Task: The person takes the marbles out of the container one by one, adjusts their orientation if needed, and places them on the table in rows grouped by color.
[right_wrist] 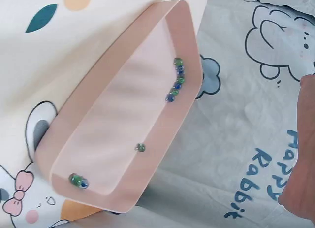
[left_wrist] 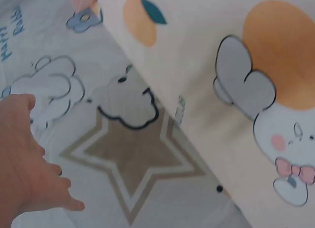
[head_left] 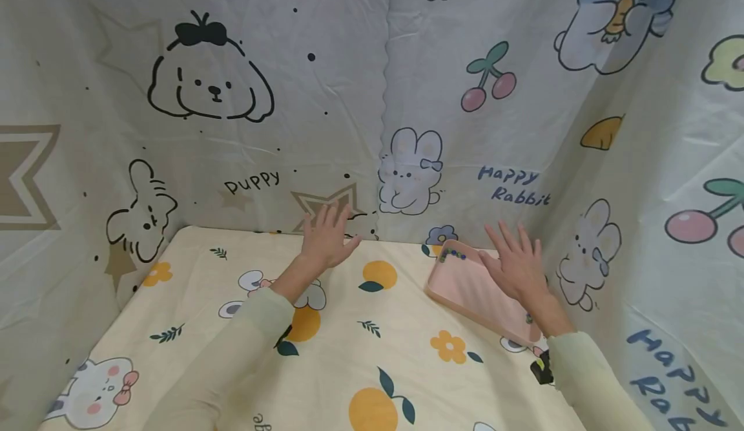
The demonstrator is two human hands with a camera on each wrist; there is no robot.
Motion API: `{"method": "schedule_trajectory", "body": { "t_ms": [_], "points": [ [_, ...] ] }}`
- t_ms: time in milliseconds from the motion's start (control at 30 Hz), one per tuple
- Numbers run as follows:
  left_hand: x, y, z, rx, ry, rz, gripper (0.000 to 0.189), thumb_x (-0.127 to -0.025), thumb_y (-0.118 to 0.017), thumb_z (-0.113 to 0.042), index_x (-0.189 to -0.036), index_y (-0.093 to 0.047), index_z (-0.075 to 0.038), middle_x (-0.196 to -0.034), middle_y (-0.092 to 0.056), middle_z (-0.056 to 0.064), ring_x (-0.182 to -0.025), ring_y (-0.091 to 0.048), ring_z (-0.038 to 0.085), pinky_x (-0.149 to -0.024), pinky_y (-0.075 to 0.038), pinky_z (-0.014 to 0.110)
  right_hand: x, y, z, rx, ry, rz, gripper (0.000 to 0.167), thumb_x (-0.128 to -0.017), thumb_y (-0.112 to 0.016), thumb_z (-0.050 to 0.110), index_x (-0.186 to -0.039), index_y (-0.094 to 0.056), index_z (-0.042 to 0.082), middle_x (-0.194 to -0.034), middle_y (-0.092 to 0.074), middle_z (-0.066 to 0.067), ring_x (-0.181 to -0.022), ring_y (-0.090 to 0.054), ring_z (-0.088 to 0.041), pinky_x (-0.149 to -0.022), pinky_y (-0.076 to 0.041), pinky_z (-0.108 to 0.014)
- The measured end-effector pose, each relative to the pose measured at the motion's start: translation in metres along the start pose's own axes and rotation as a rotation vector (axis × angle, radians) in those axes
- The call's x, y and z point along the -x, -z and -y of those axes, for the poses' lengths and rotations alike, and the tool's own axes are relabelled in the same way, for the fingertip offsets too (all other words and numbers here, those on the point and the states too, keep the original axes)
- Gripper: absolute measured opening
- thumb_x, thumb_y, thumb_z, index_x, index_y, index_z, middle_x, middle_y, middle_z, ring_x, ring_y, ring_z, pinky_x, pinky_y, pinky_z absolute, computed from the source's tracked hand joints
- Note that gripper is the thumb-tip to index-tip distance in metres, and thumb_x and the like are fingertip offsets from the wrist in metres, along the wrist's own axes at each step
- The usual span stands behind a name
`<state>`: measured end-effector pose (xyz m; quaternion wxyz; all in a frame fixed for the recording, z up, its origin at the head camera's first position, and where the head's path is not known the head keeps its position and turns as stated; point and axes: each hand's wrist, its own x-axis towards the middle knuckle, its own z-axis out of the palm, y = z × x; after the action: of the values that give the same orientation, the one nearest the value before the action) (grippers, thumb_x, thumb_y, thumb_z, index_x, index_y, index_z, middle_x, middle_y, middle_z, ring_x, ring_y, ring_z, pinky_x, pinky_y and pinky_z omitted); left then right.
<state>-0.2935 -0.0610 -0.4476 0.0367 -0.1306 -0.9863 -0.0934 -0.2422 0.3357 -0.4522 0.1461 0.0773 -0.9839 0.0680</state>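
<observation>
My left hand (head_left: 327, 240) is held up with its fingers spread, near the far edge of the table. Nothing is in it, and the left wrist view shows the same hand (left_wrist: 29, 169) at the left edge. The right hand (head_left: 514, 266), also spread and holding nothing, is raised in front of a pink tray (head_left: 465, 289) and covers part of it from the head view. Inside the tray (right_wrist: 113, 114), a curved row of green and blue glass marbles (right_wrist: 178, 80) lies at one end. One marble (right_wrist: 140, 147) sits alone by the side wall, with a few more marbles (right_wrist: 78, 180) at the opposite end.
A cream tablecloth (head_left: 325, 366) printed with oranges, flowers and rabbits covers the table. Hanging cloth (head_left: 331, 140) with cartoon prints closes in the back and both sides. Below the right wrist is a small black object (head_left: 542, 367) with a yellow-green patch.
</observation>
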Motion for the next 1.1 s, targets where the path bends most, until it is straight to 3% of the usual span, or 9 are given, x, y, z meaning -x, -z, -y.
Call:
{"method": "schedule_trajectory", "body": {
  "t_ms": [233,500,800,1067,1100],
  "points": [
    [0.0,-0.022,-0.019,0.05,-0.047,0.052,0.076,-0.101,-0.046,-0.053,-0.16,-0.02,-0.013,-0.164,-0.015,0.015,-0.149,-0.012,0.036,-0.114,-0.007,0.064,0.018,-0.006,-0.013,0.022,-0.024,-0.013,0.061,-0.104,-0.043,0.045,-0.155,-0.033,0.013,-0.162,-0.021,-0.019,-0.146,-0.012,-0.048,-0.111,-0.004,-0.069],
    [-0.005,-0.044,-0.046,0.024,-0.109,0.119,0.074,-0.102,-0.041,-0.054,-0.16,-0.017,-0.017,-0.165,-0.013,0.013,-0.15,-0.012,0.034,-0.115,-0.006,0.063,0.046,-0.019,-0.029,0.025,-0.056,-0.056,0.059,-0.101,-0.053,0.037,-0.151,-0.038,0.011,-0.16,-0.024,-0.021,-0.144,-0.015,-0.051,-0.112,-0.004,-0.068],
    [-0.012,-0.061,-0.08,0.045,-0.142,0.176,0.071,-0.103,-0.04,-0.054,-0.161,-0.016,-0.021,-0.165,-0.011,0.011,-0.15,-0.01,0.032,-0.115,-0.008,0.063,0.077,-0.027,-0.047,0.1,-0.165,0.008,0.063,-0.101,-0.051,0.039,-0.152,-0.035,0.007,-0.157,-0.027,-0.026,-0.143,-0.015,-0.05,-0.109,-0.008,-0.072],
    [-0.019,-0.072,-0.102,0.022,-0.182,0.21,0.071,-0.104,-0.035,-0.055,-0.161,-0.012,-0.021,-0.166,-0.005,0.008,-0.151,-0.004,0.03,-0.116,-0.003,0.059,0.099,-0.036,-0.06,0.152,-0.238,0.026,0.063,-0.1,-0.053,0.039,-0.152,-0.032,0.009,-0.155,-0.029,-0.027,-0.143,-0.017,-0.05,-0.109,0.001,-0.072],
    [-0.03,-0.091,-0.1,0.007,-0.195,0.199,0.071,-0.103,-0.033,-0.057,-0.162,-0.011,-0.022,-0.167,-0.004,0.008,-0.151,-0.004,0.03,-0.116,-0.002,0.059,0.102,-0.037,-0.062,0.159,-0.245,0.032,0.063,-0.1,-0.053,0.039,-0.152,-0.032,0.009,-0.155,-0.029,-0.027,-0.143,-0.017,-0.05,-0.109,0.002,-0.072]
  ]
}}
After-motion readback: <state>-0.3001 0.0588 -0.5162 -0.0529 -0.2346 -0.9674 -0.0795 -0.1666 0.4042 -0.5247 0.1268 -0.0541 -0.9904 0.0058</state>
